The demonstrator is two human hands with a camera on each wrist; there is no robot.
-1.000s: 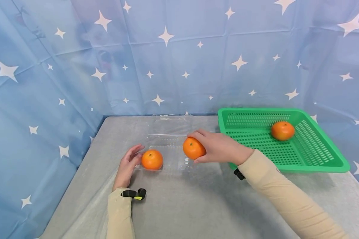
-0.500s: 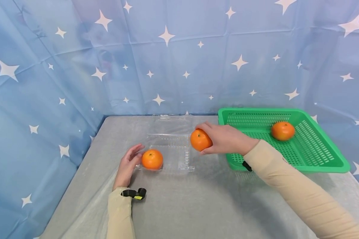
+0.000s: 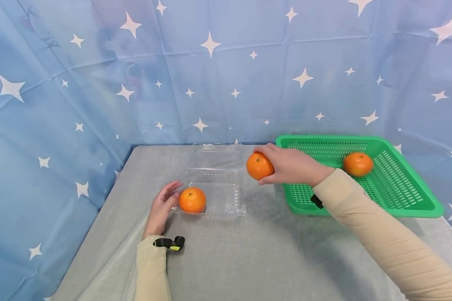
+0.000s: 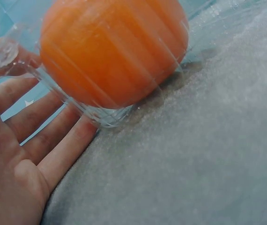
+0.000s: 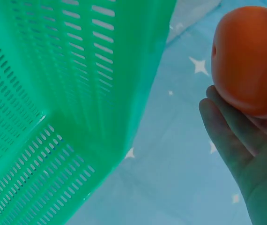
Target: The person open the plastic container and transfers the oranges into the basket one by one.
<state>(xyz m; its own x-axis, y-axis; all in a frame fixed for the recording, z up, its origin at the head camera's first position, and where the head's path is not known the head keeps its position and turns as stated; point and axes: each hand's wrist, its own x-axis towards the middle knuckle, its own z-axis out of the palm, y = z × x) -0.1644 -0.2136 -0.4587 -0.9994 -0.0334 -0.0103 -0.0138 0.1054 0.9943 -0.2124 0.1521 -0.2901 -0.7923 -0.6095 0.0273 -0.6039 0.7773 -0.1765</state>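
My right hand [image 3: 294,166] grips an orange [image 3: 259,166] between thumb and fingers, raised above the table to the left of the green basket [image 3: 407,196]. The right wrist view has this orange at its upper right, beside the basket's wall. On the table lies a clear plastic clamshell box [image 3: 222,200], its lid folded back. Another orange [image 3: 192,200] sits in the box's left part. My left hand [image 3: 159,215] rests against the box's left side. In the left wrist view its fingers [image 4: 54,145] lie fairly straight along the clear wall, with the thumb near the box's corner.
One more orange [image 3: 358,164] lies inside the basket towards the back. A grey cloth covers the table [image 3: 218,259]. Behind it hangs a blue curtain [image 3: 229,62] with white stars.
My right hand has carried its orange up and to the right, from over the clear box to beside the basket. My left hand and the boxed orange have stayed in place.
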